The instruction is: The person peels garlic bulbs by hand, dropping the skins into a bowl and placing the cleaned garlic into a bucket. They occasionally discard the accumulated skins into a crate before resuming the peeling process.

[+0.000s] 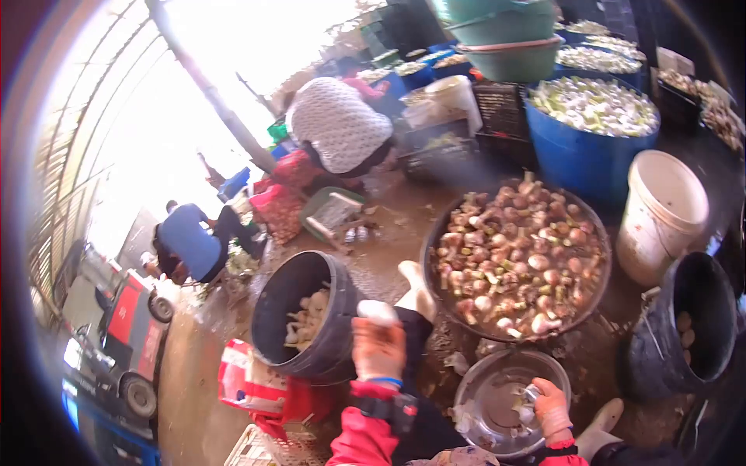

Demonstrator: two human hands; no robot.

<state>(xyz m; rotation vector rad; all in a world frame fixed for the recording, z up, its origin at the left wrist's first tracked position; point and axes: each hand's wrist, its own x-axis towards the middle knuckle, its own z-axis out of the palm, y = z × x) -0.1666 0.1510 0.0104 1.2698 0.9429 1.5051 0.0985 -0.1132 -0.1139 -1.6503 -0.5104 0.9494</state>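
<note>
My left hand (378,347), in an orange and white glove, is raised beside the black bucket (342,295). A pale, rounded garlic bulb (378,312) shows at its fingertips. Peeled white bulbs (308,320) lie inside that bucket. Over the right side of a shiny metal bowl (464,388), my gloved right hand (552,410) is closed round a small shiny metal tool (532,391), whose kind I cannot tell. White scraps (522,408) lie in the bowl. Beyond it stands a wide dark tub (602,279) full of unpeeled garlic (524,260).
At right stand a white bucket (660,210) and another black bucket (645,349). Behind is a blue tub (559,155) heaped with white garlic. Two people, one in white (338,124) and one in blue (190,241), bend down farther off. A red vehicle (128,311) stands at left.
</note>
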